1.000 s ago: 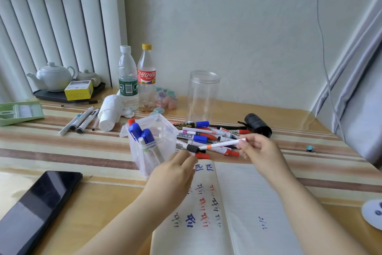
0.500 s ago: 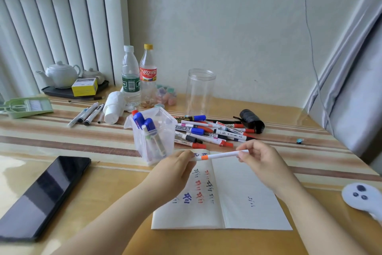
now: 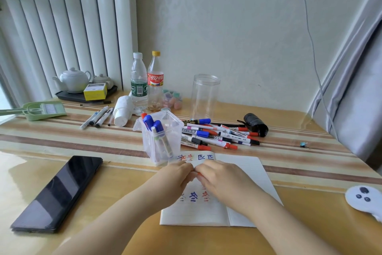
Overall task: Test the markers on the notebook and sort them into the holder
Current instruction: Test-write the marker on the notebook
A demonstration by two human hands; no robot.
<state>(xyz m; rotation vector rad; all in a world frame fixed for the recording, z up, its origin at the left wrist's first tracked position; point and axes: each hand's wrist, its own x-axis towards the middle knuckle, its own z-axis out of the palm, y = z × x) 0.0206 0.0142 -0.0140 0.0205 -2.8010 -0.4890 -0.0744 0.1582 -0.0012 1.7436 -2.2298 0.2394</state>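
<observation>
Pinching a mostly hidden marker (image 3: 198, 174) between them, left hand (image 3: 175, 178) and right hand (image 3: 223, 180) meet over the notebook (image 3: 248, 172), holder (image 3: 161, 141) at eleven o'clock.

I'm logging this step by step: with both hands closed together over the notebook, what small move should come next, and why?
Probably pull the cap off: the left hand and right hand meet around an orange-banded marker above the notebook, mostly hidden by fingers. It is not writing yet, so uncapping it seems needed before testing.
</observation>
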